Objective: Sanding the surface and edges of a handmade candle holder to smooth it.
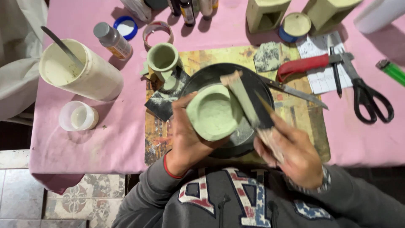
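Note:
My left hand (185, 139) grips a pale green bowl-shaped pot (214, 112), holding it tilted over a black round dish (249, 80). My right hand (291, 152) holds a flat wooden stick (241, 95) whose dusty end lies across the pot's rim. A second pale green cup (163, 58) stands upright just beyond the dish, to the left. A piece of dark sandpaper (162, 101) lies beside my left hand.
A stained board (295, 109) lies under the dish on the pink tablecloth (122, 126). A red-handled knife (301, 65), black scissors (367, 95) and a green lighter (392, 69) lie right. A white tub with a stick (78, 69), a small clear cup (78, 116) and a bottle (113, 41) stand left.

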